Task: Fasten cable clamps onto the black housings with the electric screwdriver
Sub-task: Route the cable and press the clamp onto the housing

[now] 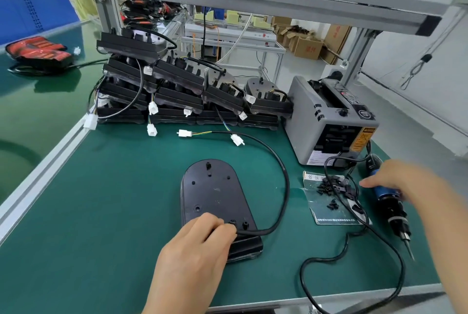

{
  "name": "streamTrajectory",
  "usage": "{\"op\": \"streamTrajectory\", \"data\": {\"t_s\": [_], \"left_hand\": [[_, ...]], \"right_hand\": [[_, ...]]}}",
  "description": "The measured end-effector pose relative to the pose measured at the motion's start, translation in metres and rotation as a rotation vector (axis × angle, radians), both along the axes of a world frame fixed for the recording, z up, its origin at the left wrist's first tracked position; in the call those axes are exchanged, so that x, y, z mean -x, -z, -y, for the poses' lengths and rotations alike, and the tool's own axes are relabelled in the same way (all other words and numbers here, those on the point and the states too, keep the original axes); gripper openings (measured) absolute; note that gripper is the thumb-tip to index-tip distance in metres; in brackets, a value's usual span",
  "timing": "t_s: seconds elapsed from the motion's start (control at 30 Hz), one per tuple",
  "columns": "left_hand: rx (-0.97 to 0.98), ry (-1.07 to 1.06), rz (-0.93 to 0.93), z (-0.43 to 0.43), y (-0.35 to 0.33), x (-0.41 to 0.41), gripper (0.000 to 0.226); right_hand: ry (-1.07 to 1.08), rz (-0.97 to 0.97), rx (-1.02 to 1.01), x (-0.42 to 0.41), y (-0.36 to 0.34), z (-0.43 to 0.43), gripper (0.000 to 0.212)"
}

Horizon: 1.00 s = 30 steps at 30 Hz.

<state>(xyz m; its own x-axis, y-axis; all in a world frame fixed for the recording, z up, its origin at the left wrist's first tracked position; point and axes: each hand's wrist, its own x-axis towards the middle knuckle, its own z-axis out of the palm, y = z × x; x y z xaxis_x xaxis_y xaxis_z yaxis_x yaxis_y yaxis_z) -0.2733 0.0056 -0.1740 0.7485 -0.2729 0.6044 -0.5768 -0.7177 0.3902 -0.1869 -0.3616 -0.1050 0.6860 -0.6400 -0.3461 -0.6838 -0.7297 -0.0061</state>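
A black oval housing (pixel 214 194) lies flat on the green mat, its black cable (pixel 283 174) looping right and back to a white connector (pixel 184 133). My left hand (pixel 200 240) rests on the housing's near end, fingers curled at the spot where the cable leaves it, by a small black clamp (pixel 232 223). My right hand (pixel 402 182), blurred, lies over the blue body of the electric screwdriver (pixel 391 202), which rests on the mat with its bit pointing toward me. Whether the fingers close round the screwdriver is unclear. Loose black clamps and screws (pixel 334 188) sit on a plastic bag.
Stacked black housings (pixel 177 90) with dangling white connectors fill the back of the mat. A grey tape dispenser (pixel 326 121) stands at the right rear. The screwdriver's cord (pixel 354 258) snakes across the front right. An aluminium frame runs overhead and along the left edge.
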Motion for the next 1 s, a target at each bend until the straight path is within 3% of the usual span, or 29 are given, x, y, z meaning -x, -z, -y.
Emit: {"op": "streamTrajectory", "data": {"t_s": [0.13, 0.37, 0.43, 0.6, 0.73, 0.83, 1.0], "left_hand": [[0.001, 0.013, 0.002, 0.000, -0.001, 0.000, 0.027], [0.002, 0.015, 0.019, -0.001, -0.001, 0.000, 0.021], [0.004, 0.019, 0.017, -0.001, 0.000, 0.000, 0.022], [0.007, 0.020, 0.035, -0.002, 0.001, 0.000, 0.017], [-0.006, 0.027, 0.014, -0.002, 0.001, 0.000, 0.025], [-0.013, 0.028, 0.003, -0.003, 0.002, 0.000, 0.028], [-0.020, 0.044, -0.005, -0.004, 0.003, 0.000, 0.030]], "right_hand": [[0.112, 0.070, -0.096, 0.005, 0.008, 0.006, 0.057], [0.254, 0.246, -0.519, 0.024, 0.002, 0.025, 0.048], [0.294, 0.371, -0.657, 0.032, -0.009, 0.022, 0.052], [0.413, 0.827, -1.146, 0.043, -0.024, -0.001, 0.031], [0.514, 1.187, -1.482, 0.048, -0.027, -0.041, 0.037], [0.472, 1.385, -1.600, 0.049, -0.031, -0.075, 0.042], [0.268, 1.438, -1.757, 0.035, -0.034, -0.137, 0.032]]}}
